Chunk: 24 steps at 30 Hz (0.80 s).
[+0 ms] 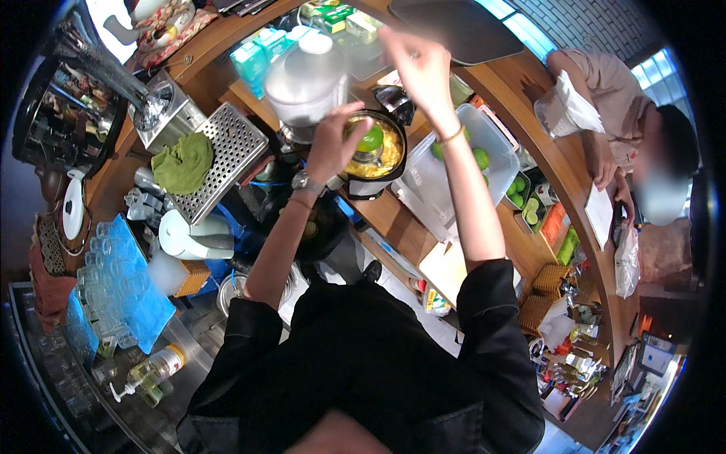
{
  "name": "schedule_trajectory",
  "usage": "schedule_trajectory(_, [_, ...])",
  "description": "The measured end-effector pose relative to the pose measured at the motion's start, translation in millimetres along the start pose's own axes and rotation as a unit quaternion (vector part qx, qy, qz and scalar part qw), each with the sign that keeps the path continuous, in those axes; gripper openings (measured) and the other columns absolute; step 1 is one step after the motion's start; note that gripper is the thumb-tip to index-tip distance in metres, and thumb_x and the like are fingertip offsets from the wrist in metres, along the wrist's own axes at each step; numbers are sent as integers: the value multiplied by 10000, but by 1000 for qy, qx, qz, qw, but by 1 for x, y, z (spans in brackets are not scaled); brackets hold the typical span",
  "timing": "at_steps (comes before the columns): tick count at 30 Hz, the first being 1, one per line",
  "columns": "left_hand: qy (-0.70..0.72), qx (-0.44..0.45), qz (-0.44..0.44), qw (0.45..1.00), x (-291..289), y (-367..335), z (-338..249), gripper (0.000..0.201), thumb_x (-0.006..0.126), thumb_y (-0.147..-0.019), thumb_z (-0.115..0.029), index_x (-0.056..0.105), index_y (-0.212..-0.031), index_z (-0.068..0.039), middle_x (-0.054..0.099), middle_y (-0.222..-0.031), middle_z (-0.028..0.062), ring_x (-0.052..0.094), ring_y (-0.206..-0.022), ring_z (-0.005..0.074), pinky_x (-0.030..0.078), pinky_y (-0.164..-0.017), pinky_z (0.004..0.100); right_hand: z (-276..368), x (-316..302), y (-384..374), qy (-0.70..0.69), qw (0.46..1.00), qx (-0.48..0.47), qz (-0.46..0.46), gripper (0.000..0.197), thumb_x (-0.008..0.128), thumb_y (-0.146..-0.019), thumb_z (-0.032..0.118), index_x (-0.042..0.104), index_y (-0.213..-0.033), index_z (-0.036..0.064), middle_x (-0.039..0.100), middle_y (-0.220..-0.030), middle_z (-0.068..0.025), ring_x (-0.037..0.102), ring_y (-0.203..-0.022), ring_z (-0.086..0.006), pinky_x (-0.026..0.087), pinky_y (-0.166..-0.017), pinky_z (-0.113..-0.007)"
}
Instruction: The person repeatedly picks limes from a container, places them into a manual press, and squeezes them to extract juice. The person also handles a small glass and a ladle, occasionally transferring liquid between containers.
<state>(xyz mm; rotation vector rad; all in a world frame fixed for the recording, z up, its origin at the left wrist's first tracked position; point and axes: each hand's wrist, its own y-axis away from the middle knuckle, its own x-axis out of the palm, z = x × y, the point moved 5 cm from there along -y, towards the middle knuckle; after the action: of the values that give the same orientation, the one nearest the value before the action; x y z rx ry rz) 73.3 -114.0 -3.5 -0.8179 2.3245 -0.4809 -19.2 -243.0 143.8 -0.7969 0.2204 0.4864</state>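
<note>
A citrus juicer (376,180) with a dark bowl and yellow pulp stands on the wooden counter ahead of me. On its cone sits a cut green lime (370,138). My left hand (330,145) is open beside it, thumb and fingers apart near the lime; I cannot tell if they touch. Raised farther ahead is my right hand (423,72), fingers blurred but spread, with nothing visible in them. Below my right wrist, a clear plastic bin (427,178) holds several green limes (481,157). A clear round container with a white knob (306,87) stands beyond my left hand.
A perforated metal tray (236,140) with a green cloth (184,163) lies left. Glasses (110,284) stand on a blue mat (147,303), near a pump bottle (155,368). Across the counter at right, a person (605,83) works beside a white pad (599,217).
</note>
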Motion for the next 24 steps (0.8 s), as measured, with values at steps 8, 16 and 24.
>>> schedule_trajectory(8, [-129, 149, 65, 978, 67, -4, 3, 250, 678, -889, -192, 626, -1090, -54, 639, -1040, 148, 602, -999, 345, 482, -889, 421, -36, -103, 14, 93, 990, 49, -90, 502, 518, -978, 465, 623, -1184, 18, 681, -1115, -181, 638, -1094, -283, 472, -938, -351])
schedule_trajectory(16, [-236, 122, 47, 963, 75, 1, 1, 131, 633, -902, -187, 638, -934, -60, 637, -961, 135, 603, -949, 350, 486, -851, 441, -100, -213, 269, 164, 915, 317, -187, 302, 545, -1008, 283, 615, -1141, 21, 720, -982, -116, 675, -914, -166, 524, -811, -308])
schedule_trajectory(24, [-228, 153, 66, 959, 71, 4, 5, 128, 649, -898, -149, 651, -949, -32, 641, -978, 125, 600, -955, 334, 473, -852, 429, -149, -341, 486, 523, 709, 438, -176, 477, 694, -863, 306, 542, -1157, -38, 629, -1076, -258, 591, -1035, -409, 462, -896, -482])
